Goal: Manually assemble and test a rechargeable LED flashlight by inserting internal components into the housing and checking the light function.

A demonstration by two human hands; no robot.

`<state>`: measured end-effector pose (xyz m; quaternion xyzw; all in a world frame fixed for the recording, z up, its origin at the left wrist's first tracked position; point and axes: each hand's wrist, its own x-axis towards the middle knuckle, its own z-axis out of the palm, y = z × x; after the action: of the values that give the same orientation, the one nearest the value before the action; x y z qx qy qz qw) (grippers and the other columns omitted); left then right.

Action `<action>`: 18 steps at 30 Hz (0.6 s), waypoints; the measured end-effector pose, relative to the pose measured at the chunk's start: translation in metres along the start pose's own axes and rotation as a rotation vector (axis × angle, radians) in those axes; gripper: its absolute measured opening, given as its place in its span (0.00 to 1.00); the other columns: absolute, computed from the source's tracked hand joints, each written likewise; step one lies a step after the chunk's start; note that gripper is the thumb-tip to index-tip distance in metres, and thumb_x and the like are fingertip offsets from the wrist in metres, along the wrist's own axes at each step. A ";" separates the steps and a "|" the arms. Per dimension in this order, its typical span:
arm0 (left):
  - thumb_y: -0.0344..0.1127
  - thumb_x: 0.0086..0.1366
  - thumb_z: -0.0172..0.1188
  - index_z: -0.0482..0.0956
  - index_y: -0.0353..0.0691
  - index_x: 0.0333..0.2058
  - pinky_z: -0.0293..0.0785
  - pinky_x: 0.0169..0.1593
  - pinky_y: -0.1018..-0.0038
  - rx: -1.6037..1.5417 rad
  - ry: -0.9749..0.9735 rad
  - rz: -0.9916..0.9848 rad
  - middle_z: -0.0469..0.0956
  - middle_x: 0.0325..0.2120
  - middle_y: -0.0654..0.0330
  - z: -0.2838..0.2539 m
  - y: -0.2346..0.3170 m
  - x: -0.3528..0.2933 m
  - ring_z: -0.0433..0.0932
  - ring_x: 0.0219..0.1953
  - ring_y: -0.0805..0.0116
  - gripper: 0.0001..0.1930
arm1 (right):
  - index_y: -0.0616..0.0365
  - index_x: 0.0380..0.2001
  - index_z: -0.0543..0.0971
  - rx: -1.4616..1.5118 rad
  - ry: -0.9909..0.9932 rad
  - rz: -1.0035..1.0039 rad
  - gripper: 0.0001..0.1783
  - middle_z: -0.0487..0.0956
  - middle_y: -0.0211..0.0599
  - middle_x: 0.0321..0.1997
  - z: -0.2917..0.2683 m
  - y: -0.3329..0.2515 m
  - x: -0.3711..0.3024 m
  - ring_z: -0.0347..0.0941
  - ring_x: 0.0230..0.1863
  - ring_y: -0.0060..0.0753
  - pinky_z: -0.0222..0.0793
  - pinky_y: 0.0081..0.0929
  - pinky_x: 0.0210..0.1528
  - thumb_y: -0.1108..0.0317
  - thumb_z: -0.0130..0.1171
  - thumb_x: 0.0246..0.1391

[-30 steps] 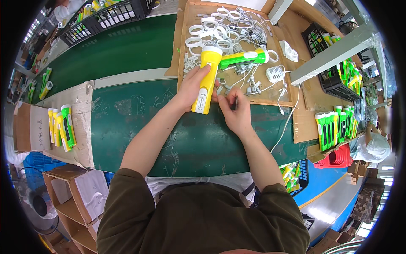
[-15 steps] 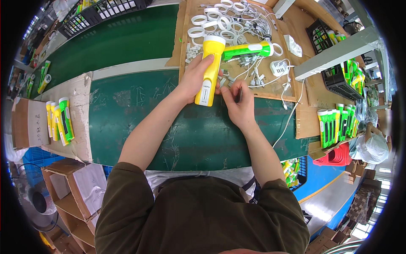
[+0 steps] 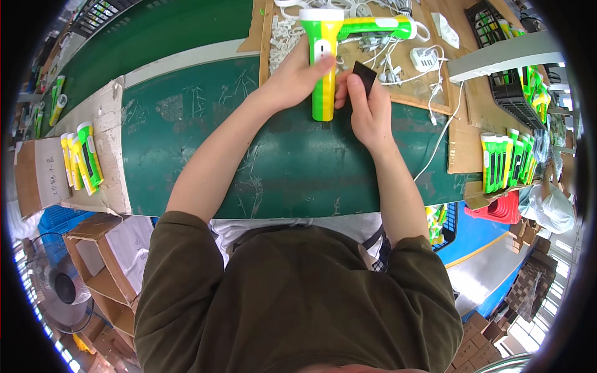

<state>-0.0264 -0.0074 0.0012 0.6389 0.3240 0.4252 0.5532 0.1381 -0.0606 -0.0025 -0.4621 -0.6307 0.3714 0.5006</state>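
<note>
My left hand is closed around a green and yellow flashlight, held upright with its white head pointing away from me. Its thumb lies on the body, close to a white oval patch with a dark slot. Just right of the flashlight, my right hand pinches a thin black rectangular panel between thumb and fingers. Behind both hands a second flashlight, mostly green, lies on its side in a shallow tray. White cables and a white multi-port charger are beside it.
Several flashlights stand in a group at the left and in another at the right. A grey metal post crosses the right side. A black crate of flashlights sits beyond it. A loose white cable trails over the green bench.
The flashlight in my left hand has been turned, from a yellow side to a green and yellow one. My right hand has shifted right, and the black panel now shows plainly. The whole view has moved.
</note>
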 end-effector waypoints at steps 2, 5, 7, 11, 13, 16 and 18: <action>0.57 0.71 0.45 0.63 0.33 0.53 0.71 0.47 0.70 0.064 0.103 0.054 0.75 0.40 0.52 0.000 -0.006 0.003 0.74 0.42 0.67 0.29 | 0.66 0.35 0.76 0.025 0.001 0.003 0.14 0.76 0.33 0.24 -0.001 0.000 0.001 0.73 0.24 0.22 0.70 0.21 0.29 0.65 0.47 0.66; 0.66 0.70 0.31 0.66 0.33 0.51 0.68 0.49 0.70 0.095 0.087 -0.003 0.74 0.40 0.54 -0.003 -0.011 0.005 0.72 0.43 0.66 0.37 | 0.65 0.36 0.76 0.012 -0.027 0.023 0.13 0.76 0.32 0.24 -0.001 0.000 0.001 0.73 0.24 0.22 0.70 0.21 0.29 0.65 0.48 0.66; 0.67 0.70 0.28 0.69 0.34 0.49 0.68 0.50 0.71 0.034 0.068 -0.045 0.74 0.39 0.55 -0.004 -0.016 0.008 0.72 0.43 0.66 0.38 | 0.65 0.36 0.76 -0.002 -0.045 0.017 0.13 0.76 0.32 0.24 0.000 -0.001 0.000 0.73 0.24 0.22 0.70 0.20 0.29 0.65 0.48 0.65; 0.72 0.66 0.24 0.72 0.38 0.49 0.74 0.45 0.72 0.110 0.082 -0.017 0.77 0.38 0.57 -0.003 -0.020 0.008 0.76 0.40 0.70 0.43 | 0.65 0.36 0.76 -0.021 -0.045 0.026 0.13 0.76 0.32 0.24 -0.001 -0.002 -0.001 0.73 0.25 0.22 0.70 0.21 0.29 0.65 0.49 0.65; 0.72 0.66 0.23 0.72 0.38 0.48 0.74 0.45 0.71 0.099 0.088 -0.020 0.77 0.37 0.57 -0.002 -0.018 0.008 0.77 0.39 0.69 0.42 | 0.65 0.36 0.76 -0.027 -0.049 0.028 0.13 0.76 0.32 0.24 -0.001 -0.003 -0.001 0.73 0.25 0.22 0.70 0.21 0.29 0.64 0.49 0.65; 0.67 0.70 0.30 0.70 0.35 0.48 0.69 0.48 0.71 0.012 0.079 -0.055 0.75 0.38 0.56 -0.003 -0.015 0.007 0.73 0.41 0.68 0.37 | 0.65 0.35 0.76 -0.039 -0.050 0.029 0.13 0.77 0.32 0.24 0.000 -0.003 -0.002 0.72 0.25 0.22 0.70 0.21 0.29 0.64 0.49 0.65; 0.67 0.69 0.32 0.70 0.35 0.48 0.70 0.47 0.72 -0.026 0.038 -0.086 0.75 0.37 0.56 -0.004 -0.018 0.008 0.74 0.41 0.68 0.37 | 0.64 0.39 0.74 -0.036 -0.060 0.015 0.12 0.77 0.32 0.25 0.000 -0.003 -0.002 0.72 0.25 0.22 0.70 0.21 0.30 0.64 0.49 0.65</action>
<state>-0.0259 0.0049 -0.0150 0.6092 0.3558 0.4172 0.5729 0.1373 -0.0634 0.0001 -0.4643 -0.6486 0.3773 0.4705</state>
